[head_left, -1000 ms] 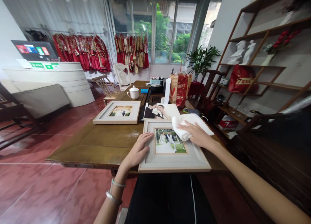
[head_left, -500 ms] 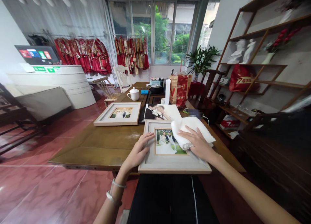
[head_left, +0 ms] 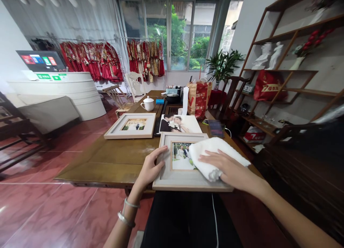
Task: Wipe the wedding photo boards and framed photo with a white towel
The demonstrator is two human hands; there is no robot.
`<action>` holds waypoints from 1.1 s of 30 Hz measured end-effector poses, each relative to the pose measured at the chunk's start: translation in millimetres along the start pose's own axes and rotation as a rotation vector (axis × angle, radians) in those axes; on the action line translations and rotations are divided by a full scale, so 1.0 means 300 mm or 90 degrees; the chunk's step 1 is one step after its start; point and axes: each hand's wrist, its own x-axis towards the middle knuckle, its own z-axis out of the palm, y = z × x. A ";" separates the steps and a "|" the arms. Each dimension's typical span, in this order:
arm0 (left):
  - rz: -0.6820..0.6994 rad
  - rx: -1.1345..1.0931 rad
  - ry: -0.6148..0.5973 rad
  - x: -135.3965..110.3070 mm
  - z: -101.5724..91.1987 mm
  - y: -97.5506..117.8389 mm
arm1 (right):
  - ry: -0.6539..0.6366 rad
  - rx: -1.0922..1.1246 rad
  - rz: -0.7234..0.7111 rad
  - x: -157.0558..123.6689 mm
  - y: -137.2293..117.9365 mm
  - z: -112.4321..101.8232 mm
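Note:
A light wooden picture frame (head_left: 185, 185) with a couple's photo in a pale mat lies at the table's near edge. Along its left side my left hand (head_left: 152, 165) holds it, thumb and fingers on the moulding. My right hand (head_left: 228, 167) presses a folded white cloth (head_left: 206, 151) onto the frame's right half, fingers laid over it, and is closed on it. The cloth covers part of the photo and hangs past the right edge. The thumb of that hand is hidden.
A second framed photo (head_left: 131, 135) lies at left, and a loose photo print (head_left: 192, 122) just behind. A phone (head_left: 216, 128) with a white cable is at right. Farther back stand a white lidded mug (head_left: 147, 104) and a paper bag (head_left: 199, 99). Shelves (head_left: 287, 74) rise at right.
My right hand and the cloth have slid right and toward me across the frame, uncovering the phone. My left hand has shifted slightly left on the frame's side.

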 end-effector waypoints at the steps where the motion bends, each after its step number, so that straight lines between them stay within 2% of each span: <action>1: -0.008 -0.005 0.002 0.000 -0.001 -0.003 | 0.014 -0.001 0.012 0.025 0.035 -0.003; 4: -0.004 0.005 -0.023 0.000 -0.007 -0.007 | 0.053 -0.012 0.050 0.118 0.121 -0.005; 6: 0.016 0.020 -0.053 -0.001 -0.010 -0.005 | 0.070 -0.023 0.083 0.180 0.140 0.005; 10: 0.039 0.042 -0.103 -0.004 -0.010 -0.004 | 0.068 -0.037 0.113 0.247 0.068 0.047; 13: 0.043 0.056 -0.119 -0.005 -0.005 -0.007 | 0.023 -0.001 0.030 0.210 -0.038 0.063; 16: 0.047 0.064 -0.122 -0.002 0.000 -0.008 | -0.053 0.059 -0.070 0.113 -0.134 0.038; 20: 0.053 0.062 -0.117 0.000 0.002 -0.005 | -0.098 0.084 -0.087 -0.006 -0.181 -0.015; 22: 0.050 0.057 -0.112 0.000 0.000 -0.004 | -0.097 0.085 -0.066 -0.025 -0.153 -0.027; 25: 0.047 0.050 -0.106 -0.001 -0.003 -0.003 | -0.064 0.063 -0.012 0.007 -0.061 -0.027; 30: 0.060 0.039 -0.096 -0.002 -0.007 -0.006 | 0.030 -0.011 0.089 0.161 0.104 -0.018; 33: 0.054 0.039 -0.093 -0.001 -0.006 -0.005 | 0.060 -0.040 0.104 0.235 0.130 0.000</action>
